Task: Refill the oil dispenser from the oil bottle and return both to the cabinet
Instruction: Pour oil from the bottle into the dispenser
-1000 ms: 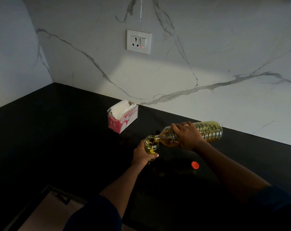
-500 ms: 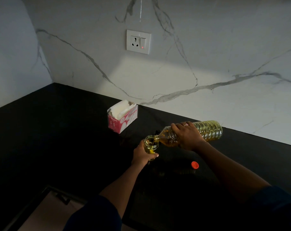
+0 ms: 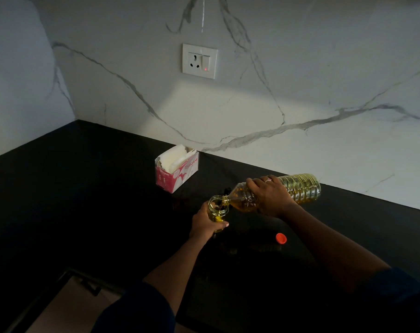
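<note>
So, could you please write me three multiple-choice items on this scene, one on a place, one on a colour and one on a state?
1. Where is the red cap?
A. On the black counter
B. On a shelf
C. In a sink

2. What colour is the tissue box?
A. Blue
B. Pink and white
C. Green

3. How is the oil bottle held?
A. Upright
B. Upside down
C. Tilted nearly level, mouth at the dispenser

Answers:
1 A, the cap lies loose on the counter.
2 B, its sides are pink with white.
3 C, the right hand tips it over the dispenser that the left hand grips.
</note>
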The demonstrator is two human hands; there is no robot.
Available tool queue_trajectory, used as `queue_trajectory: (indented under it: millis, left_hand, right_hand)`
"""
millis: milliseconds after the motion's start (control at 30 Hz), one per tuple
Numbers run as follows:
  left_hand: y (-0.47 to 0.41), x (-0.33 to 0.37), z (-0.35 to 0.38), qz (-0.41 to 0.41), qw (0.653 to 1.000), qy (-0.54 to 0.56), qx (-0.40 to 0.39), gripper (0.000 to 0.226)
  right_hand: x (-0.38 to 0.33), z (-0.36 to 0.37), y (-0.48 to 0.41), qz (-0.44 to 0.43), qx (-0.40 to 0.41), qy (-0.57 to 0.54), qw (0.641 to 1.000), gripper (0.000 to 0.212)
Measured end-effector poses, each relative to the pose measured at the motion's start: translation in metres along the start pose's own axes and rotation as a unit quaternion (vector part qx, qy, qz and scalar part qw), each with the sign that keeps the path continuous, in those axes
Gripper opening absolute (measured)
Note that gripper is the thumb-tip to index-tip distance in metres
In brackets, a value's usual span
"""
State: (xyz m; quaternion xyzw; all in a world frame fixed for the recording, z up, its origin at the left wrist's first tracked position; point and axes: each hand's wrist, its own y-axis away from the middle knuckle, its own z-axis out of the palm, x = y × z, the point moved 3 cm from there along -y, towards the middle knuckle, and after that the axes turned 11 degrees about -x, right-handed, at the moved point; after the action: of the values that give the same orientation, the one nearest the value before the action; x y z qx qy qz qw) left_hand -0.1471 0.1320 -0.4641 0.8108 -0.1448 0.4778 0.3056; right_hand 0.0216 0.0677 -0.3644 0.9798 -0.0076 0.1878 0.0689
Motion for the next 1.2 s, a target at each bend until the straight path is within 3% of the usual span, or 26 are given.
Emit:
queue_trajectory:
  millis: [167,1000,1200]
  left_hand:
    - [-0.0007,-0.0014,0.0001,0.006,1.000,0.004,-0.001,0.084]
    - [-0.0042,-0.0042,0.0014,0.006,1.000,0.009,0.002,0.084]
    - [-0.0053,-0.0045,0.0016,0.007,1.000,0.008,0.003,0.085]
  right_hand:
    - [0.0011,0.0003,0.0000,0.000,0.017,0.002,1.000,0.094]
    - [0.0014,0.0024,-0.0018,-0.003,-0.010,-0.007,1.000,0.087]
    - [0.0039,0.0050,-0.0027,-0.005,0.004,0.002,1.000,0.095]
